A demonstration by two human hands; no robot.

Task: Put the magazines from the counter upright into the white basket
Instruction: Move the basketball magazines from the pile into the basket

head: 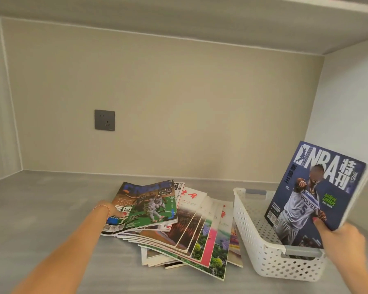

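Observation:
A fanned pile of magazines [191,225] lies on the grey counter [51,209]. On top is a magazine with a green court cover [149,206]; my left hand [113,211] grips its left edge, thumb on the cover, lifting that side slightly. To the right stands the white perforated basket [261,247] with grey handles. My right hand [340,236] grips the lower right corner of a dark blue NBA magazine [314,192], which stands upright and tilted, its lower part inside the basket.
A grey wall socket [104,120] sits on the beige back wall. A shelf underside [179,20] runs overhead. The white side wall [348,102] is close behind the basket on the right.

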